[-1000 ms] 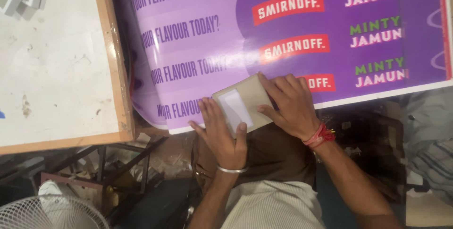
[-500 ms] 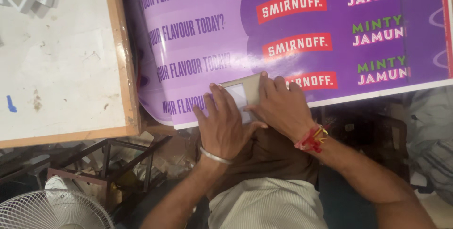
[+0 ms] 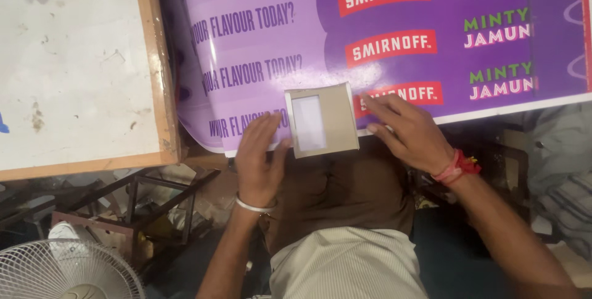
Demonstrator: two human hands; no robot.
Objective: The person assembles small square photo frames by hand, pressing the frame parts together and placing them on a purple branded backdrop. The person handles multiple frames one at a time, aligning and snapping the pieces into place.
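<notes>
A small grey-brown card frame (image 3: 338, 120) with a pale rectangular window lies at the near edge of a large glossy purple printed sheet (image 3: 394, 21). My left hand (image 3: 259, 157) rests flat beside the frame's left edge, fingers apart, a metal bangle on the wrist. My right hand (image 3: 410, 132) lies on the sheet just right of the frame, fingertips touching its right edge, a red thread on the wrist. Neither hand grips anything.
A white board with a wooden rim (image 3: 154, 77) lies to the left. Below it stand a metal frame stand (image 3: 142, 200) and a white fan (image 3: 61, 274). Grey cloth (image 3: 561, 163) is at the right. My brown-clad lap is below the frame.
Both hands have come off the card frame and moved apart to its sides. The frame now lies uncovered and flat on the sheet's edge.
</notes>
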